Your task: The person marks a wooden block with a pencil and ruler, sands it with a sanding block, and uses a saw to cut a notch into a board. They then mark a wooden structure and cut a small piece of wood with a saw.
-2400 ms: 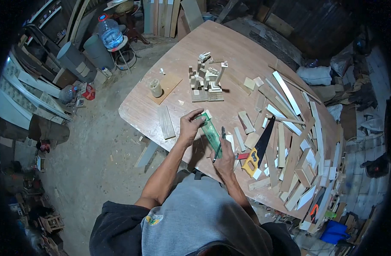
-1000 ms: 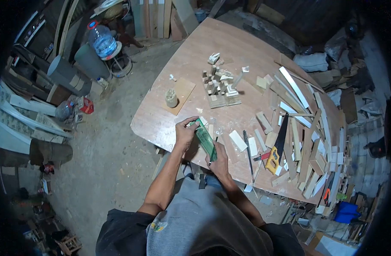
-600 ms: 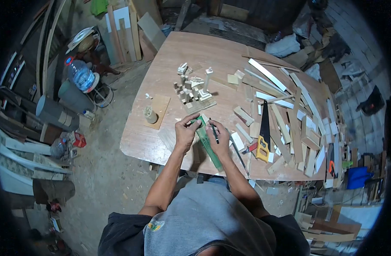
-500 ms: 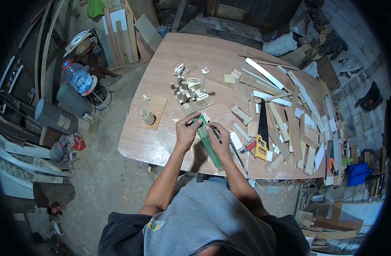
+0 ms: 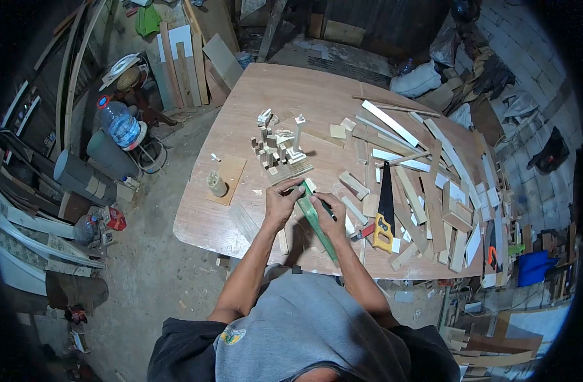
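My left hand (image 5: 281, 204) is closed on the upper end of a long green ruler (image 5: 318, 230), its thumb and fingers pinching near the tip. A small pale wood piece (image 5: 310, 184) shows at that end, partly covered by the fingers. My right hand (image 5: 330, 219) holds a dark pen (image 5: 325, 207) and rests against the ruler's right side. The ruler slants toward my body over the table's front part. Beyond my hands stands a model of small wooden blocks (image 5: 273, 153) with a taller pale column (image 5: 298, 134).
On the table (image 5: 205, 223), a jar (image 5: 217, 184) stands on a thin board (image 5: 237, 173) at left. At right lie a yellow-handled handsaw (image 5: 385, 210), a red-handled tool (image 5: 363, 232) and many wood strips (image 5: 411, 194). A clear strip (image 5: 243, 223) lies beside my left forearm.
The head view has tilted slightly, so the table sits lower in the picture. Both hands stay at the green ruler with only slight shifts of the fingers.
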`<state>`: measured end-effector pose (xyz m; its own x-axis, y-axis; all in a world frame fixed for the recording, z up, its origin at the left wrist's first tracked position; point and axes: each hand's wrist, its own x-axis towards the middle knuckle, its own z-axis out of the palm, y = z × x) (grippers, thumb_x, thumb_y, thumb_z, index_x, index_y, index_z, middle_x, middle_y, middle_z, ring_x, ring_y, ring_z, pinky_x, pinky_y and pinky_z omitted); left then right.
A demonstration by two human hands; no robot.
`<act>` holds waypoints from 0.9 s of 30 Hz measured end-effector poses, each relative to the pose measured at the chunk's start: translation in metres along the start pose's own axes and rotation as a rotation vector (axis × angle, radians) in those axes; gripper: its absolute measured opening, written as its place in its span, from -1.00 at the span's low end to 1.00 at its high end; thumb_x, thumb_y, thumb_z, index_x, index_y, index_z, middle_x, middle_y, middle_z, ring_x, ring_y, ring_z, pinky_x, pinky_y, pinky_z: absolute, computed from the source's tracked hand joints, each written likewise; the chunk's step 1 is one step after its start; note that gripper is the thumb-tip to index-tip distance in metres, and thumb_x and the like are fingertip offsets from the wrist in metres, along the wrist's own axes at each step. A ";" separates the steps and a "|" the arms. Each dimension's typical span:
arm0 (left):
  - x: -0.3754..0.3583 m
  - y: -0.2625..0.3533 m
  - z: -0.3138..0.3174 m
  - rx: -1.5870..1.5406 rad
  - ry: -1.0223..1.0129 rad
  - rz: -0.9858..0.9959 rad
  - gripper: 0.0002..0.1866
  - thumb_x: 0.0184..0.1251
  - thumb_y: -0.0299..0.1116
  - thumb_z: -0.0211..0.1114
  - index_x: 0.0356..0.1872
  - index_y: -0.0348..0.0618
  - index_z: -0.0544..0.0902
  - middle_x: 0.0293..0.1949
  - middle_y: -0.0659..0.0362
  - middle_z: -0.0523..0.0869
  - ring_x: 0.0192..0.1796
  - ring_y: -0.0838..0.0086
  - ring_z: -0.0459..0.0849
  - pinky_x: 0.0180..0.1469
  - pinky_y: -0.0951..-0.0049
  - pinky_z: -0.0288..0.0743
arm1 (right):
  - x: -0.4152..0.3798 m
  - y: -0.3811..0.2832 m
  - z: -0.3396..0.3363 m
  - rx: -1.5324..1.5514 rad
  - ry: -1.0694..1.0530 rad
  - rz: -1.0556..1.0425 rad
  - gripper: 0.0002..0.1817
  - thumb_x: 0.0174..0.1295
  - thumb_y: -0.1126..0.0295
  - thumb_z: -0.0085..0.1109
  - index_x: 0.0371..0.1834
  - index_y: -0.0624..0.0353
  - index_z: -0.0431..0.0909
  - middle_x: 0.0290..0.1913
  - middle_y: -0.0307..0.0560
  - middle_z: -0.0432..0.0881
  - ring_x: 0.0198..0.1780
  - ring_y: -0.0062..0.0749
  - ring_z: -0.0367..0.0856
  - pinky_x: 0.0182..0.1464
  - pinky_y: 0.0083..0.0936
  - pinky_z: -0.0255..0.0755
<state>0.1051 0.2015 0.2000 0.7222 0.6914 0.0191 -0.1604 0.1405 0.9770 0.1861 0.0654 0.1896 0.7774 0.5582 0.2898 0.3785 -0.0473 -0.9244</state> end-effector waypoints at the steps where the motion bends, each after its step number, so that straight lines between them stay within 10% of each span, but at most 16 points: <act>1: 0.000 0.001 0.000 -0.002 0.007 -0.003 -0.71 0.25 -0.57 0.41 0.01 -0.30 0.77 -0.03 0.07 0.80 -0.08 0.52 0.73 0.00 0.53 0.61 | 0.001 0.000 0.000 -0.002 -0.004 0.007 -0.75 0.26 0.39 0.34 -0.12 0.38 0.73 -0.18 0.07 0.75 -0.13 -0.35 0.70 -0.02 -0.50 0.50; 27: 0.009 -0.003 -0.024 -0.002 0.032 0.018 -0.71 0.22 -0.56 0.44 -0.01 -0.26 0.78 0.04 0.00 0.76 0.01 0.45 0.72 0.06 0.50 0.61 | 0.021 -0.002 0.009 0.053 -0.186 0.021 -0.69 0.25 0.40 0.30 -0.01 0.37 0.69 -0.07 0.05 0.74 -0.07 -0.36 0.70 0.01 -0.51 0.52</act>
<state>0.0956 0.2244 0.1924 0.6971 0.7163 0.0302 -0.1745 0.1287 0.9762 0.1966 0.0845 0.1955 0.6765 0.7014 0.2242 0.3325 -0.0193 -0.9429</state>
